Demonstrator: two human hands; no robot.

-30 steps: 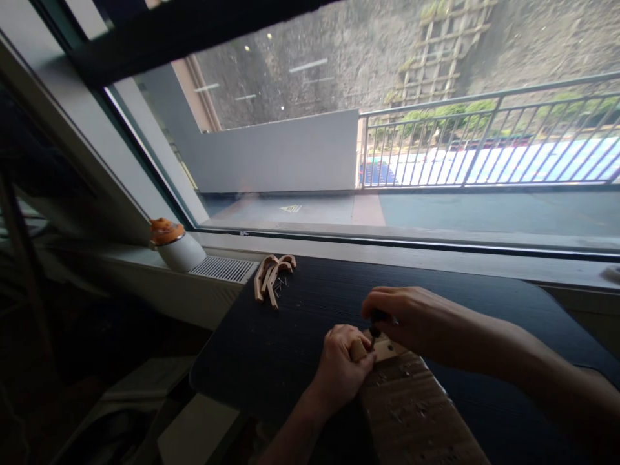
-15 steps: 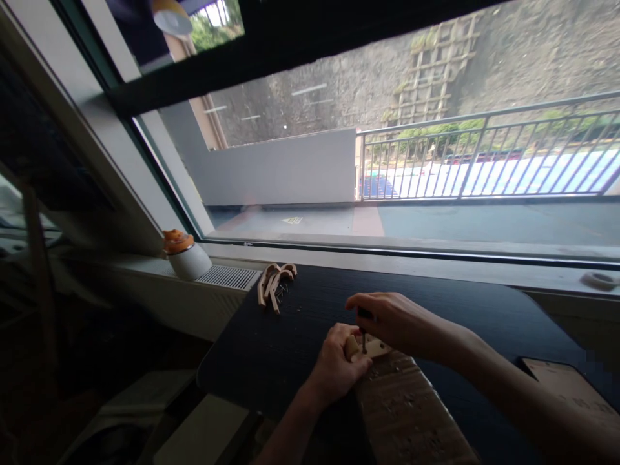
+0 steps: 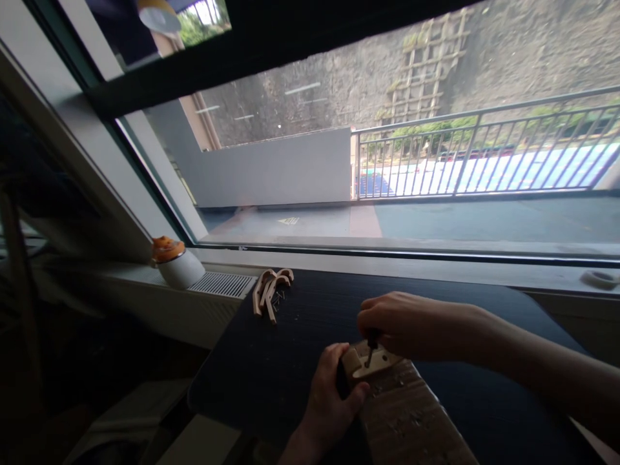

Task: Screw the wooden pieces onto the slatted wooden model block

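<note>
My left hand [image 3: 332, 395] is closed around the near end of a small light wooden piece [image 3: 369, 363] and pins it on the top end of a worn wooden board [image 3: 409, 420]. Just above it, my right hand [image 3: 404, 325] is closed on a small dark-handled tool [image 3: 371, 343] whose thin tip points down onto the wooden piece. Both hands work near the front of a black table [image 3: 290, 349]. Wood shavings lie scattered on the board.
Several curved wooden pieces [image 3: 268, 287] and small nails lie at the table's far left corner. A white pot with an orange lid [image 3: 174, 261] stands on the window sill beside a vent grille [image 3: 223, 284]. A large window runs behind the table.
The view has shifted slightly. My left hand has slid down to the piece's near end, exposing more of it. My right hand still holds the tool on the piece.
</note>
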